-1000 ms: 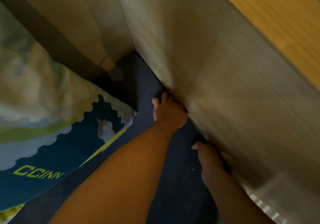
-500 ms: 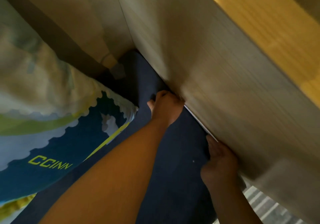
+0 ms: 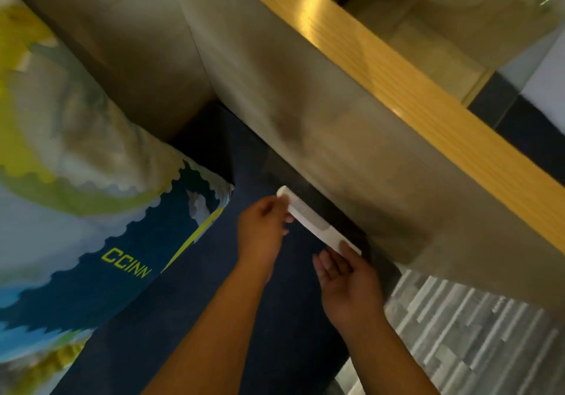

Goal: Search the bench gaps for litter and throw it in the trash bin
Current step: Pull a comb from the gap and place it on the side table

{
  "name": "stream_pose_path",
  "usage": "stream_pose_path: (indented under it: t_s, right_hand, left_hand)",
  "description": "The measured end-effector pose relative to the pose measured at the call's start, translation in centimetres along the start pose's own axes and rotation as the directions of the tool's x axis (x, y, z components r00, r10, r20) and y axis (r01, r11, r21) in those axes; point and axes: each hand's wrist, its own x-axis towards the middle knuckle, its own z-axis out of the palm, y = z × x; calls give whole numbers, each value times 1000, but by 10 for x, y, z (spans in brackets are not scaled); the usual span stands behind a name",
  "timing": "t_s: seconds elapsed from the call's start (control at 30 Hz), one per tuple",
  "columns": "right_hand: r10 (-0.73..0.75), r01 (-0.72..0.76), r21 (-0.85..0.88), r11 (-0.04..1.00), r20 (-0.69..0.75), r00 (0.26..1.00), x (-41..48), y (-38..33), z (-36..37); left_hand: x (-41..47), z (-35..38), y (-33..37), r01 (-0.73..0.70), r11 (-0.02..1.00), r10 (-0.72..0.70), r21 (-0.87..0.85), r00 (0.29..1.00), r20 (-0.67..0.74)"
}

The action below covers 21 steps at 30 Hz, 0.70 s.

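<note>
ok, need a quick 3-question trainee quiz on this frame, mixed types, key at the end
1. True or false: both hands touch the white strip.
2. The strip lies next to: A) the printed cushion B) the bench's wooden panel C) the striped floor.
3. Fill in: the seat under the hands is dark ____.

Key: 1 true: left hand pinches its far end, right hand its near end. 2 B. 3 blue.

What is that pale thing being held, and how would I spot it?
Find the big wooden panel running beside the dark blue bench seat. Right at the gap where they meet, the left hand and right hand hold a flat white strip, perhaps a comb. It is the only pale, narrow thing against the dark seat.
</note>
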Motion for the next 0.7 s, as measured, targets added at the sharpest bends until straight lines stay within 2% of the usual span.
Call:
stream_pose_path:
  t_s: [0.07, 0.17, 0.27, 0.53, 0.6, 0.7]
  right_hand:
    - [-24, 28, -84, 996, 52, 998, -22, 13, -12]
    - [-101, 115, -182, 977, 80, 992, -57, 34, -32]
    - [-156, 168, -164, 972, 86, 984, -103, 58, -56]
    - [-246, 246, -30, 969, 30, 969, -213, 108, -132]
    - [-287, 287, -3, 958, -3, 958, -243, 110, -153]
    - [-329, 329, 52, 943, -18, 944, -281, 103, -180]
  left_hand:
    - [-21, -21, 5, -22, 998, 22, -52, 1000, 10]
    - [-56, -47, 9, -74, 997, 74, -20, 997, -7]
    - [-96, -70, 17, -128, 992, 127, 3, 991, 31]
    - [-208, -58, 42, -219, 973, 188, 67, 930, 316]
    - [-246, -47, 46, -235, 965, 165, 119, 891, 422]
    - [-302, -32, 46, -318, 924, 135, 212, 789, 599]
